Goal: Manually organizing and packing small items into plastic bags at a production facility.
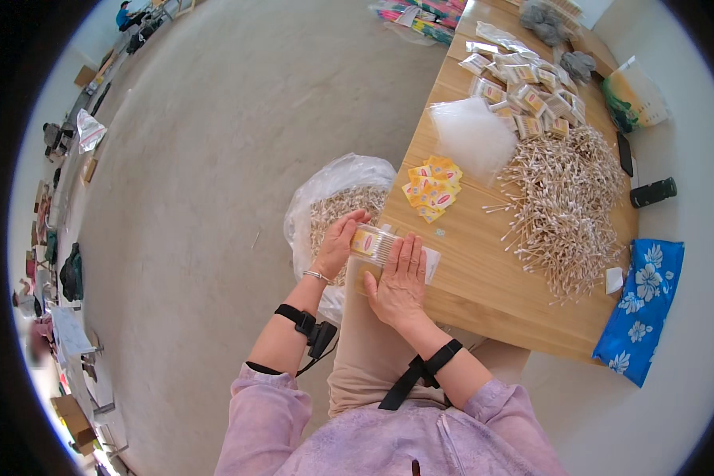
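A clear plastic pack of cotton swabs [375,244] with a yellow card inside lies at the table's near left edge. My left hand [337,247] grips its left end, thumb and fingers closed on it. Flat on the pack's right part rests my right hand [401,284], fingers stretched out; it covers some of the swabs and the plastic. A white flap of the bag [431,264] shows beyond its fingers. Just past the pack, small yellow cards [434,190] are spread in a loose heap. Further right is a big pile of loose cotton swabs [567,208].
Clear empty bags [472,139] are stacked behind the cards on the wooden table [492,278]. Several filled swab packs [531,99] lie farther back. A phone [625,154], a black cylinder [654,193] and blue floral fabric [649,297] line the right edge. Left below stands a plastic sack [300,208] of swabs.
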### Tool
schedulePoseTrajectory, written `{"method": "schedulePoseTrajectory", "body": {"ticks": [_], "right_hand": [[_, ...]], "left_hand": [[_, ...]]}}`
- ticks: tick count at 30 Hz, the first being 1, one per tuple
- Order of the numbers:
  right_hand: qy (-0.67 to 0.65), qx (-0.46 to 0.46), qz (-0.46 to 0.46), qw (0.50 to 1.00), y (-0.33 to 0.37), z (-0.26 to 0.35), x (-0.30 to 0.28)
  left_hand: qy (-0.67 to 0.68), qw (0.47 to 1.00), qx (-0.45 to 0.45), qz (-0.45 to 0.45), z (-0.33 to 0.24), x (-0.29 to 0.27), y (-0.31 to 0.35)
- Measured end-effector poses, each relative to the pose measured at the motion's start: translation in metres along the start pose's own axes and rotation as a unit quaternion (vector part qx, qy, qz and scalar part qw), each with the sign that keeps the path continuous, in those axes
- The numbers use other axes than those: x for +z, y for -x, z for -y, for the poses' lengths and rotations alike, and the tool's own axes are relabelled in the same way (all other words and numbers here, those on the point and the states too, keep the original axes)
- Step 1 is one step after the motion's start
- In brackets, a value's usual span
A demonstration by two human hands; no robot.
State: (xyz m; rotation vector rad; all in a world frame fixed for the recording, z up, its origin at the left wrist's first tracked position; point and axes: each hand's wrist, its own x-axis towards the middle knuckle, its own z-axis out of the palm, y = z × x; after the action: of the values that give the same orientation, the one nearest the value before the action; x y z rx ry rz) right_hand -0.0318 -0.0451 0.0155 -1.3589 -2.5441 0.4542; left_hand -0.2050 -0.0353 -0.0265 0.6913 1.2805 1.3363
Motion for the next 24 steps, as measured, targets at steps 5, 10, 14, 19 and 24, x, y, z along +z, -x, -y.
{"method": "schedulePoseTrajectory", "body": {"ticks": [5, 10, 14, 19, 24], "right_hand": [[0.001, 0.002, 0.001, 1.000, -0.003, 0.009, 0.006], [0.003, 0.003, -0.004, 1.000, -0.005, 0.015, 0.008], [-0.074, 0.029, -0.012, 0.997, -0.008, 0.008, 0.005], [-0.415, 0.101, -0.132, 0.895, -0.026, -0.010, -0.012], [-0.488, 0.050, -0.146, 0.859, -0.035, -0.008, -0.001]], "left_hand": [[0.032, 0.999, 0.006, -0.013, -0.009, 0.004, 0.005], [0.009, 0.999, 0.032, -0.030, -0.009, 0.006, 0.006], [0.023, 0.999, 0.032, -0.031, -0.015, 0.008, 0.008], [0.056, 0.998, 0.030, -0.011, -0.020, -0.001, 0.006], [0.023, 0.999, 0.031, 0.033, -0.015, -0.001, 0.008]]}}
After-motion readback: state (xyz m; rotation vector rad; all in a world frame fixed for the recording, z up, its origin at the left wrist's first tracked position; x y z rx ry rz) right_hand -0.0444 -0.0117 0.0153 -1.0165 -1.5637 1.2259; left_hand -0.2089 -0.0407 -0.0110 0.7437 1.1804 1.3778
